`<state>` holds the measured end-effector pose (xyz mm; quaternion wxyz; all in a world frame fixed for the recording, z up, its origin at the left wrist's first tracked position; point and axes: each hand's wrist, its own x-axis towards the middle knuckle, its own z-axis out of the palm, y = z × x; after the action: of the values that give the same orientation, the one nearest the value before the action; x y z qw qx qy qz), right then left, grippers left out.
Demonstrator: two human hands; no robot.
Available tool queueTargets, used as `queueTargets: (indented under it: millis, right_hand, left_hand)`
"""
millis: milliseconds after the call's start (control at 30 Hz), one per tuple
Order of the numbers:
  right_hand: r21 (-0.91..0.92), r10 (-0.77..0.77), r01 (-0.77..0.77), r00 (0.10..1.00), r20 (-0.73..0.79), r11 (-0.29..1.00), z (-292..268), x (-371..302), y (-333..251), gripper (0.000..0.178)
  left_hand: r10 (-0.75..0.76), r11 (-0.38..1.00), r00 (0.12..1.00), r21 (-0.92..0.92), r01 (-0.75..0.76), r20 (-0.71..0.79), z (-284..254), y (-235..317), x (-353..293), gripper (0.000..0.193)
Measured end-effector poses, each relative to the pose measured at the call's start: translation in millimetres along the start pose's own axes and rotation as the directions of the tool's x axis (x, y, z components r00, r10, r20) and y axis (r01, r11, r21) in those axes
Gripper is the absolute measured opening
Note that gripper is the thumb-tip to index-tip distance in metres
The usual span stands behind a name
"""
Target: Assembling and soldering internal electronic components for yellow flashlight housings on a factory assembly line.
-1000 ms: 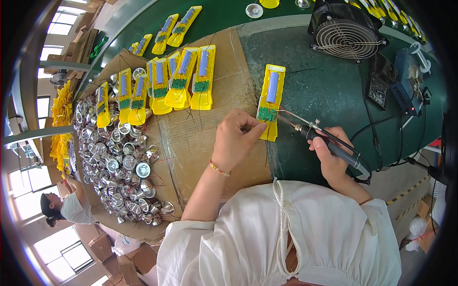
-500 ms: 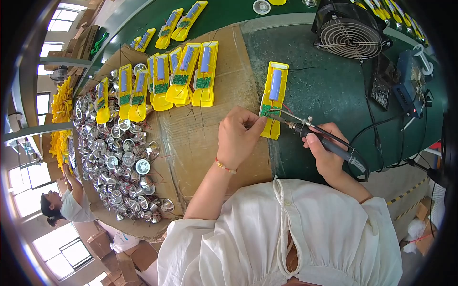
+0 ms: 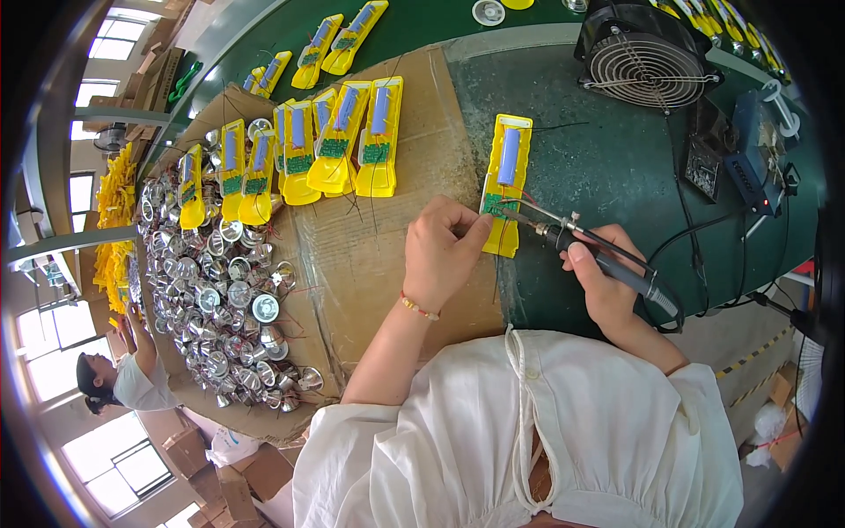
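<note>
This is a factory assembly room for small electrical goods. A long green bench (image 3: 616, 176) carries a sheet of cardboard (image 3: 370, 255) on which rows of identical open yellow casings (image 3: 334, 141), each with a battery and a green circuit board, lie side by side. At the bench's left edge sits a heap of shiny metal reflectors (image 3: 211, 299). A soldering iron (image 3: 598, 255), a fan (image 3: 647, 57) near the far edge, cartons (image 3: 220, 475) on the floor and another worker (image 3: 123, 378) complete the scene.

The fan (image 3: 650, 55) sits at the back right of the worktop (image 3: 607, 167); shiny cups (image 3: 224, 290) lie left, on cardboard (image 3: 370, 255).
</note>
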<state>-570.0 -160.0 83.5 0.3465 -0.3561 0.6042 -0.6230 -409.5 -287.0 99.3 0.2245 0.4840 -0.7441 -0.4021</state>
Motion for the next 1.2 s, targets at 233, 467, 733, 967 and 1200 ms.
queueTargets:
  millis: [233,467,733,967,1200]
  right_hand:
    - [-0.102,-0.108,0.111,0.993,0.035,0.989,-7,-2,-7,0.02]
    - [0.017,-0.124,0.125,0.991,-0.055,0.992,-8,0,-1,0.019]
    - [0.036,-0.096,0.103,0.982,-0.162,0.994,-27,12,10,0.018]
    - [0.103,-0.021,0.044,0.977,-0.213,0.994,-28,18,8,0.017]
    - [0.121,0.015,0.014,0.971,-0.237,0.993,-32,17,14,0.015]
  left_hand:
    - [0.0,1.0,1.0,-0.005,0.0,-0.002,1,0,0,0.015]
    - [-0.044,0.998,0.999,0.038,0.043,0.017,-1,0,0,0.014]
    - [-0.078,0.989,0.978,0.142,0.051,0.192,-15,-2,6,0.015]
    - [0.105,0.92,0.994,0.382,-0.087,-0.027,-18,18,153,0.019]
    - [0.491,0.751,0.857,0.574,-0.327,-0.155,-68,56,178,0.034]
